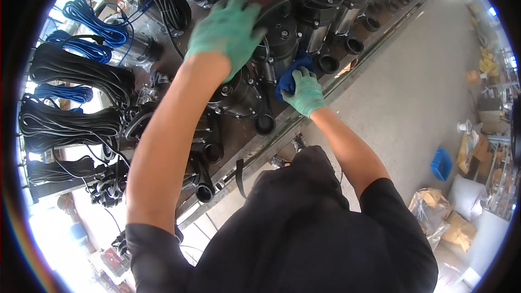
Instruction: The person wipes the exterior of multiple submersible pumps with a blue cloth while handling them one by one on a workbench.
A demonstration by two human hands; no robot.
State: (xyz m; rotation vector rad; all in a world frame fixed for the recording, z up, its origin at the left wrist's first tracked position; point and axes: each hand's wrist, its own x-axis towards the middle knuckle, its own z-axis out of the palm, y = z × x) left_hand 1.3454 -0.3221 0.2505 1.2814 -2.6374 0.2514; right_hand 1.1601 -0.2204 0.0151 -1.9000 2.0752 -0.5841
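Note:
My right hand (305, 93), in a green glove, is closed on a blue cloth (287, 82). The cloth lies against the lower side of a pump (279, 35) with a black top and a shiny metal body. My left hand (225, 31), gloved the same way, is blurred by motion over the left side of that pump. Its fingers look spread, and I see nothing held in them. Nearer to me stands another black-topped pump (239, 95), its round outlet (264, 125) facing the bench edge. Part of it is hidden by my left forearm.
More pumps (317, 13) stand in a row along the dark bench (287, 113). Coiled black cables (70, 122) and blue cables (95, 21) lie at the left. On the floor at the right are a blue bin (441, 164) and plastic bags (431, 214).

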